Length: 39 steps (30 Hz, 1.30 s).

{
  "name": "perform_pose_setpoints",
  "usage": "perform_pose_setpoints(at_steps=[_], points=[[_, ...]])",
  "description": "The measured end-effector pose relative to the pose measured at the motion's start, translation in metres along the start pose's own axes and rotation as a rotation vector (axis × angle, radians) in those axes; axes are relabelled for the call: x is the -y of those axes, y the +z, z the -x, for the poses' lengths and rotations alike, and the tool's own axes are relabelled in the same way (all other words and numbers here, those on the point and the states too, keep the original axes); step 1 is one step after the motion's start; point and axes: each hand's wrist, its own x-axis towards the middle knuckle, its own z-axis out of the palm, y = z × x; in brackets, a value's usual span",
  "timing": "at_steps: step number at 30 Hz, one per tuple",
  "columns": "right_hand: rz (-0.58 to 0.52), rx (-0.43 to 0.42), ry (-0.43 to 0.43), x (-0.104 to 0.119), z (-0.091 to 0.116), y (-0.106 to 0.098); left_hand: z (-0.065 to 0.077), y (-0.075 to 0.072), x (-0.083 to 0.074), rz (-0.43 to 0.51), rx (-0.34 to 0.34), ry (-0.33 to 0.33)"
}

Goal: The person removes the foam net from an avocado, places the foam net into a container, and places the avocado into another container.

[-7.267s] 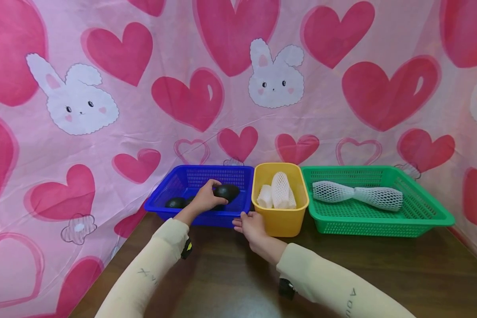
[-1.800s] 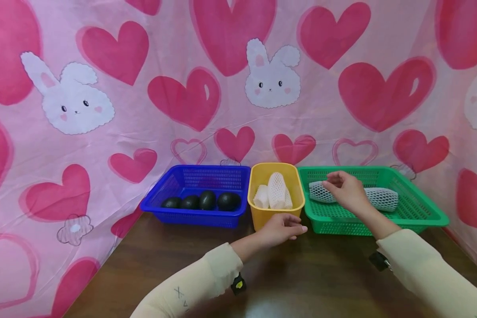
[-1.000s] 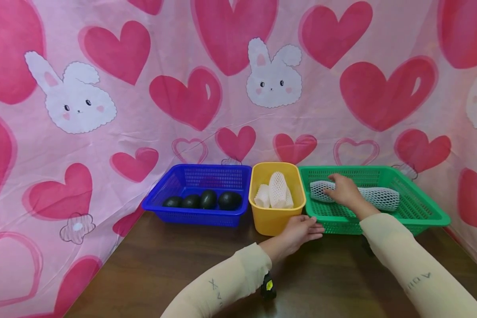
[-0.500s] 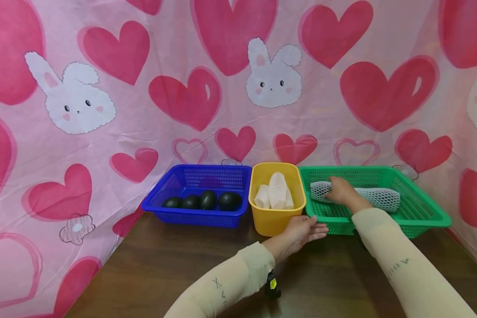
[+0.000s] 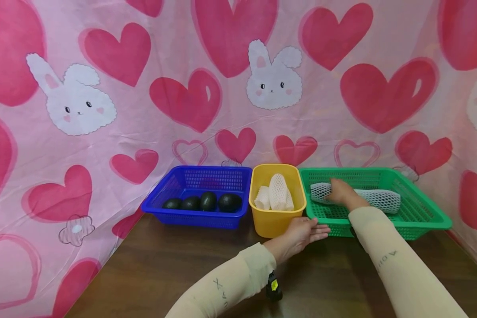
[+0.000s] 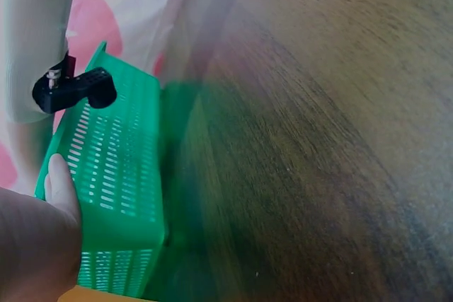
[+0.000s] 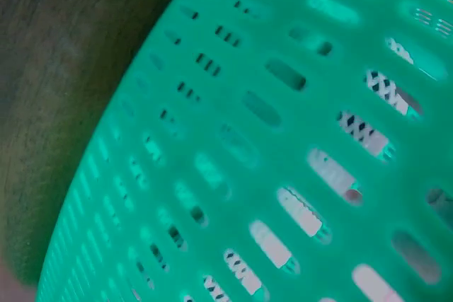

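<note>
My right hand [image 5: 343,194] reaches down into the green basket [image 5: 421,225] and grips white foam netting [image 5: 319,192], thumb in front and fingers hidden behind it. More of the same white netting [image 5: 381,201] shows right of the hand. In the right wrist view the netting [image 7: 361,132] appears through the slots of the basket wall [image 7: 233,111]; the hand itself is out of that view. My left hand [image 5: 300,232] has its fingers straight along the basket's near left corner, thumb at the rim. The left wrist view shows the thumb [image 6: 62,182] against the basket wall [image 6: 117,167].
A yellow bin [image 5: 276,225] with several white foam nets [image 5: 278,192] stands left of the green basket. Farther left, a blue basket [image 5: 198,216] contains several dark avocados [image 5: 229,202]. They all stand on a brown wooden table [image 5: 206,256] before a pink heart-and-rabbit cloth [image 5: 230,115].
An avocado once held by the left hand now lies in the blue basket. The left hand moved right to the green basket; the right hand moved from the blue basket's edge down onto the netting.
</note>
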Motion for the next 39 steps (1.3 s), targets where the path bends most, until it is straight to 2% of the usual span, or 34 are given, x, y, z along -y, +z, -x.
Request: perform_pose_setpoints(at_steps=[6, 15, 20, 25, 30, 35, 39], points=[[0.017, 0.006, -0.009, -0.007, -0.005, 0.009, 0.000, -0.002, -0.001, 0.015, 0.031, -0.008], [0.061, 0.001, -0.041, -0.005, -0.005, 0.014, -0.001, -0.005, -0.001, -0.003, 0.059, -0.006], [0.086, 0.024, -0.022, -0.004, -0.003, 0.018, -0.002, -0.006, 0.000, -0.006, 0.073, -0.015], [0.117, 0.004, -0.013, -0.006, -0.003, 0.021, -0.001, -0.006, -0.001, -0.006, 0.072, -0.022], [0.090, -0.018, -0.019, -0.006, -0.005, 0.021, -0.001, -0.006, -0.001, -0.006, 0.071, -0.022], [0.034, 0.012, -0.015, -0.008, -0.007, 0.023, -0.002, -0.006, 0.000, -0.007, 0.067, -0.017], [0.063, 0.028, -0.014, -0.008, -0.007, 0.023, -0.003, -0.006, 0.001, -0.004, 0.070, -0.007]])
